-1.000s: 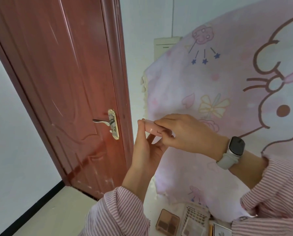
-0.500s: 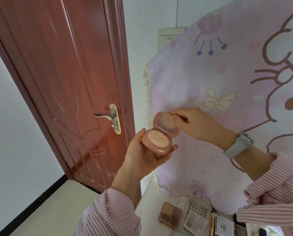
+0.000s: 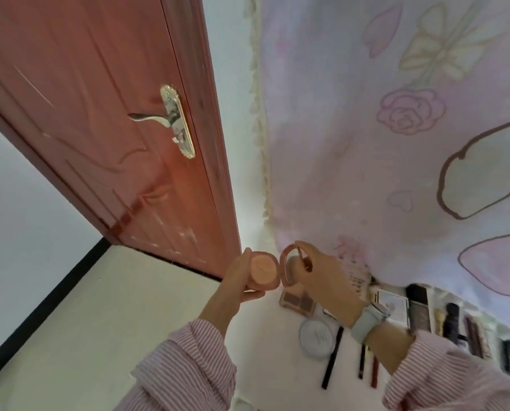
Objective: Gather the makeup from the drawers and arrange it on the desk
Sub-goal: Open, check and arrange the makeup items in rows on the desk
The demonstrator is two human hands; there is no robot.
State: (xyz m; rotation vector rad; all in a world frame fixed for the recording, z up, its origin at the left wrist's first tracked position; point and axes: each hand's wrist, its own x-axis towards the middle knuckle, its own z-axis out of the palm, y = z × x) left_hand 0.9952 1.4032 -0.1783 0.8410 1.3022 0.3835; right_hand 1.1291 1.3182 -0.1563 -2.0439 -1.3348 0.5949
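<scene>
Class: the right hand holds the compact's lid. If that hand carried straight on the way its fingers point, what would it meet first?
Probably the compact's base, held by the left hand; the right hand points left towards it across the lid. Depth is unclear.

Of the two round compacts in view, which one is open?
The pink compact held up in both hands: left hand grips its base, right hand holds its lid swung back. The pale round compact lies closed on the desk.

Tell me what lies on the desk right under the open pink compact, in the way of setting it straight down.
The pink compact, held open by the left hand and right hand, hangs over the desk's left end. The eyeshadow palette lies just below its lid; bare desk shows left of the palette.
</scene>
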